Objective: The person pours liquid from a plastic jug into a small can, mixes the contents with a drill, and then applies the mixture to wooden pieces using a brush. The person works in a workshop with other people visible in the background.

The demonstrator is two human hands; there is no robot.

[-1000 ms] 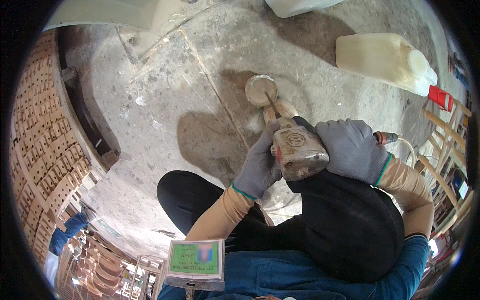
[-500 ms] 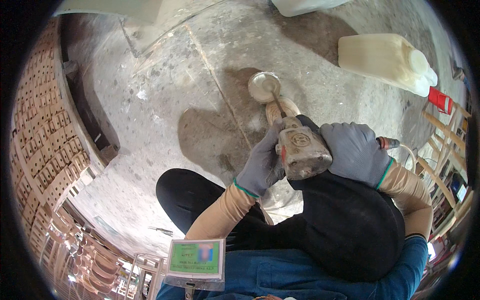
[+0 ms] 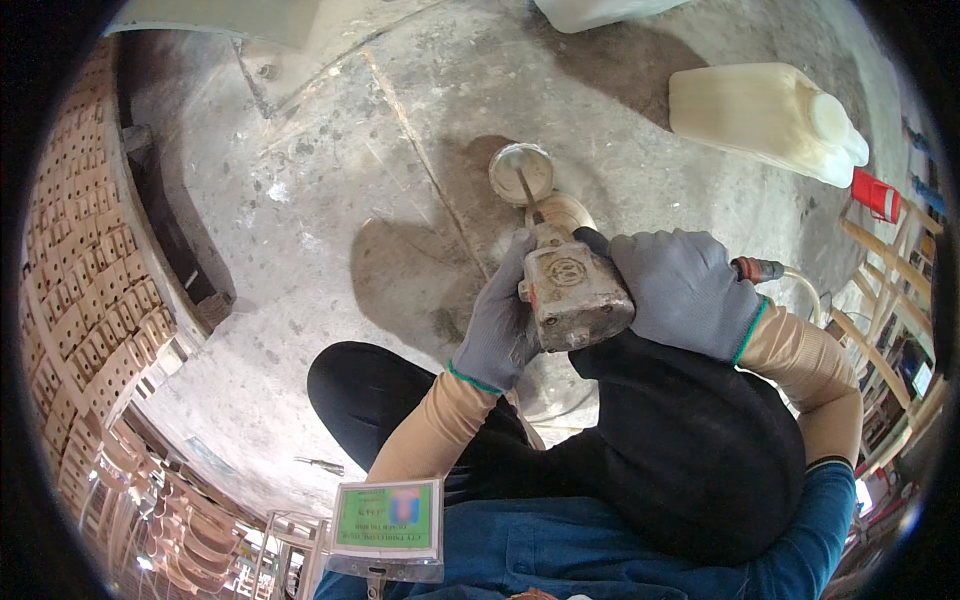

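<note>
Tool (image 3: pixel 580 300) points forward, long axis toward tub (image 3: pixel 541 170)

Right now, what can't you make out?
All head view:
Left hand: some fingers, hidden behind the power tool.
Right hand: palm, hidden by its own back.
Rod: whether its tip touches the bottom of the cup, too small.
Pale container: cut off by the top edge.
</note>
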